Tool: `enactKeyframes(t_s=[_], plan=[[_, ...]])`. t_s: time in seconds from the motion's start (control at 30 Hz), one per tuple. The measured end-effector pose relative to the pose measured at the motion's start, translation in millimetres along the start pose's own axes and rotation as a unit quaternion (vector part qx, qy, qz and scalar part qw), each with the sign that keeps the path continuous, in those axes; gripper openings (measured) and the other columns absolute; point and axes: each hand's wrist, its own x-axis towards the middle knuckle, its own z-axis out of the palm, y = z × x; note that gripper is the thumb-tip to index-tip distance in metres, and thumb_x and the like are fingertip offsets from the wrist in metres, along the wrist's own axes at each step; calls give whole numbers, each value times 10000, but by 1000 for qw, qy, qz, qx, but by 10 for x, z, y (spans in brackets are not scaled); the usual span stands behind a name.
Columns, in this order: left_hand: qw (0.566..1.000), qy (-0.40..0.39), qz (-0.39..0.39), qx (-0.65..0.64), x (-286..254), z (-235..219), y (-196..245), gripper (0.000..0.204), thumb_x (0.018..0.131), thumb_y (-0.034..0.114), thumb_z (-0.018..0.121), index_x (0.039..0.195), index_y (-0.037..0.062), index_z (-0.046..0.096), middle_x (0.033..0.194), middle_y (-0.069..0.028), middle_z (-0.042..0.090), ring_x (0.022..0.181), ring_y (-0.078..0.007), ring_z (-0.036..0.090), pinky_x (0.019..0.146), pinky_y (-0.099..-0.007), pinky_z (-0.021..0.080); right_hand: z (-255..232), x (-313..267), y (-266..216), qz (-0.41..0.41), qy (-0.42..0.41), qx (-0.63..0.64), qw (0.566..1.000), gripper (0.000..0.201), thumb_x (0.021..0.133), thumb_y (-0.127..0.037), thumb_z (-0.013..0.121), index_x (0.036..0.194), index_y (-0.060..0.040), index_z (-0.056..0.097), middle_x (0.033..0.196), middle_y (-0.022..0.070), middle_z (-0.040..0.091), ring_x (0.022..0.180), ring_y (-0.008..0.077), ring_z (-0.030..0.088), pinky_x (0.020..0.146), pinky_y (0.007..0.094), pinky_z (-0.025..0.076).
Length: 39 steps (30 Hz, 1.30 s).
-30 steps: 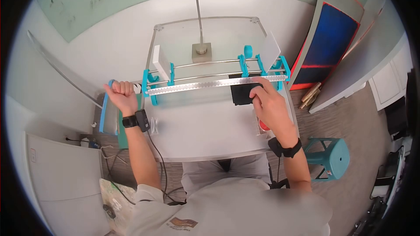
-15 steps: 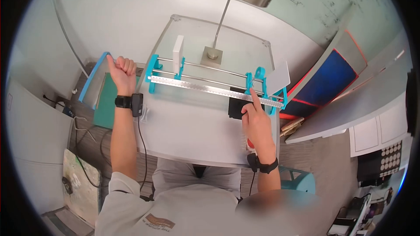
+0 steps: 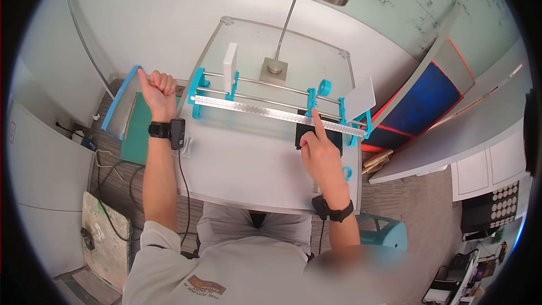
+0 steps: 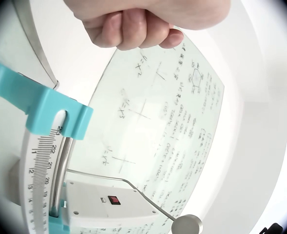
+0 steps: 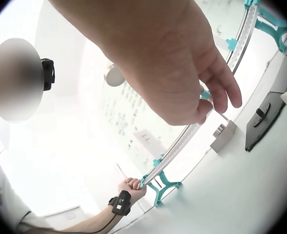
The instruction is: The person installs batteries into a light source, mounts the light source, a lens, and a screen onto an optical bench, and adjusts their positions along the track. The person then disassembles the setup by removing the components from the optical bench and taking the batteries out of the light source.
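A turquoise-ended optical bench (image 3: 276,93) with two metal rods and a silver ruler (image 3: 254,110) along its front spans the table. Reaching over the ruler, my right hand (image 3: 323,158) touches a turquoise slider (image 3: 311,101) with a straight index finger; its other fingers are bent. A turquoise ring holder (image 3: 324,87) stands just behind that slider. My left hand (image 3: 160,99), fingers curled into a fist and thumb extended, is off the bench's left end and holds nothing visible. Left along the rods stands a white box (image 4: 113,202) with a red switch; a white screen (image 3: 359,100) stands right.
A metal desk lamp (image 3: 275,69) rises behind the bench. Under the ruler's right part lies a black pad (image 3: 333,140), and a small turquoise ring (image 3: 347,173) lies by my right wrist. A teal stool (image 3: 384,231) stands beyond the table's right edge.
Over the last half second the slider and ring holder have moved left along the rods with my right index finger. Earlier, the head view turned; the left hand has stayed curled throughout.
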Motion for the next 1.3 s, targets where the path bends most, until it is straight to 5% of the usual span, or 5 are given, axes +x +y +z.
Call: enactKeyframes(t_s=[1.3], plan=[[999, -7, 1, 32, -7, 38, -13, 641, 1105, 551, 345, 618, 139, 276, 555, 35, 184, 512, -119, 176, 498, -305, 174, 129, 91, -251, -28, -16, 45, 998, 130, 771, 57, 628, 847, -12, 549, 1609, 263, 332, 849, 313, 696, 699, 421, 582]])
